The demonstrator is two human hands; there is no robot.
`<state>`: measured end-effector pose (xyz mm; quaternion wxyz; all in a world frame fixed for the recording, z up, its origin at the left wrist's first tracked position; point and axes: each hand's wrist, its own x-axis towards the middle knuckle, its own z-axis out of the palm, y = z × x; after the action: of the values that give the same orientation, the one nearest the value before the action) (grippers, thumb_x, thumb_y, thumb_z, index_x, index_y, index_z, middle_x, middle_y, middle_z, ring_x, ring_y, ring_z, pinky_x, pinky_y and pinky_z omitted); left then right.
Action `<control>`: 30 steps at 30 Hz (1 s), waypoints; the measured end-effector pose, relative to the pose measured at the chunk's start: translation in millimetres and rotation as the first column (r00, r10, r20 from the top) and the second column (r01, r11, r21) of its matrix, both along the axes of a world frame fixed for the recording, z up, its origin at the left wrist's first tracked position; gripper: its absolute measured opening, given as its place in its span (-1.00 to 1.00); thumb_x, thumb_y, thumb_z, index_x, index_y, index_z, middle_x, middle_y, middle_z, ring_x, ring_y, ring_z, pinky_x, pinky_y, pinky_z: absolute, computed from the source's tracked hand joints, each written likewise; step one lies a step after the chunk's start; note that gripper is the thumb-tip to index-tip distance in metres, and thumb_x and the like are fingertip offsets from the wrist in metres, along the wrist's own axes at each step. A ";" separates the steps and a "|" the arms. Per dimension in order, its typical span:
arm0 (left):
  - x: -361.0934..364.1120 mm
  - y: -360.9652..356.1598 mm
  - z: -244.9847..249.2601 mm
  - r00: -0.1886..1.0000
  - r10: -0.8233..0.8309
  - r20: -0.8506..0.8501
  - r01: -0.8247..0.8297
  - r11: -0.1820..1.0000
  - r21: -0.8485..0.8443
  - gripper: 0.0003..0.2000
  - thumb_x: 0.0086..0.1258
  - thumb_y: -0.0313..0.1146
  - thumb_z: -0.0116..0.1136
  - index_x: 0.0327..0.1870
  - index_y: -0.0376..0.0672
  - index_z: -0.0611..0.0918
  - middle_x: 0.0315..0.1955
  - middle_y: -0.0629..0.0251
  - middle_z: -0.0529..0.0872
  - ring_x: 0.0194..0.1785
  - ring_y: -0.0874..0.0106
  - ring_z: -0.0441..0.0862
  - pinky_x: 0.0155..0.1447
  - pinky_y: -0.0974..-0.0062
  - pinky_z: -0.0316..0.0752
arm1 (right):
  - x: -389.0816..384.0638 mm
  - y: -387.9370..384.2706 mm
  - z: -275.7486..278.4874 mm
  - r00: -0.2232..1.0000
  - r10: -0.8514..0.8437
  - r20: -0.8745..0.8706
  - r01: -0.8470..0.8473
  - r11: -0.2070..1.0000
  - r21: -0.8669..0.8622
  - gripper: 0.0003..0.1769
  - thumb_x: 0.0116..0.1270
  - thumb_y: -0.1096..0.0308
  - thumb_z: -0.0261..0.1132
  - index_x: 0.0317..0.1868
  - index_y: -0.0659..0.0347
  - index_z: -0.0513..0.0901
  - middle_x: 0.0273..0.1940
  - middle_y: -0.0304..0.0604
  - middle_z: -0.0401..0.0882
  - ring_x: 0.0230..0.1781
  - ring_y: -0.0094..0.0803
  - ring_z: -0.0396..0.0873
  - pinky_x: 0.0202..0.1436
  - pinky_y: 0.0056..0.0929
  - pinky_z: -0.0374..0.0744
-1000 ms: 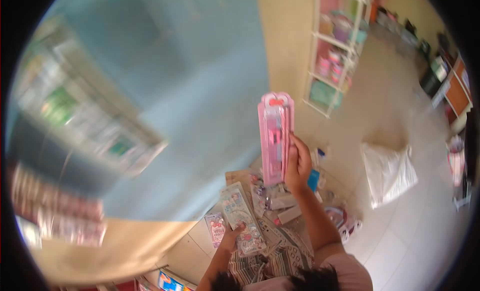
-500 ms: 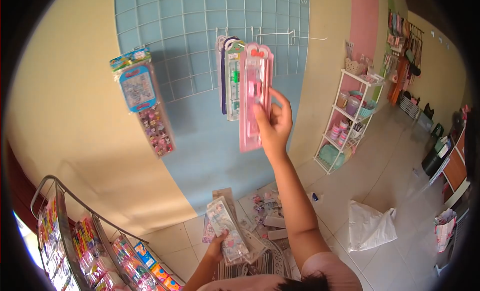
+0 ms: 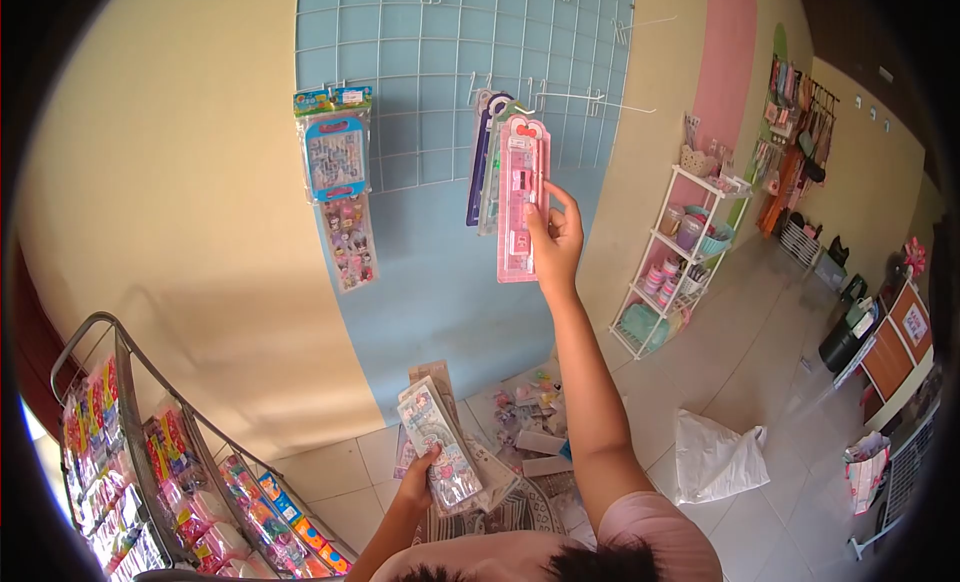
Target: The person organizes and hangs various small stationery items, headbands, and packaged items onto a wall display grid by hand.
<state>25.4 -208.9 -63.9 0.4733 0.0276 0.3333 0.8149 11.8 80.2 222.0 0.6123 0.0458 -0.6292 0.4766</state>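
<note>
My right hand point(image 3: 558, 244) is raised at the wall, thumb and fingers closed on the lower right edge of a pink stationery set point(image 3: 517, 214) in clear packaging. The top of this set, with a red bow, overlaps the front end of a hook. Behind it hang a clear set with a green header point(image 3: 490, 197) and a dark blue set point(image 3: 474, 187). Low in front of my body, my left hand point(image 3: 418, 479) grips several flat stationery packs point(image 3: 436, 432), fanned slightly, the front one pale with small cartoon figures.
A white wire grid point(image 3: 420, 57) with bare hooks covers the blue wall panel. Sticker packs point(image 3: 345, 242) hang on its left. A curved display rack point(image 3: 125, 347) stands lower left. Loose packs point(image 3: 535, 412) and a white bag point(image 3: 715, 457) lie on the floor; a white shelf point(image 3: 640, 272) stands right.
The view has shifted, so the grid sits further right. The pink set now hangs straighter, facing me more squarely, its top closer to the hanging sets. Both hands keep their hold.
</note>
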 end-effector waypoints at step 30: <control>2.0 8.2 -14.6 0.996 0.063 0.071 -0.062 0.998 -0.019 -0.68 0.36 -0.35 0.12 0.09 -0.18 0.44 -0.11 0.22 0.62 -0.05 0.27 0.64 0.08 0.21 0.57 | -18.5 18.8 0.1 0.999 -0.007 -0.045 0.009 0.998 0.060 -0.61 0.32 0.50 0.23 0.16 0.28 0.43 -0.61 -0.39 0.42 -0.62 -0.76 0.26 -0.55 -0.68 0.22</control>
<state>27.4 -200.6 -78.4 0.4595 -0.0157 0.3237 0.8269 -6.7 99.0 222.1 0.6264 0.0723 -0.6297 0.4538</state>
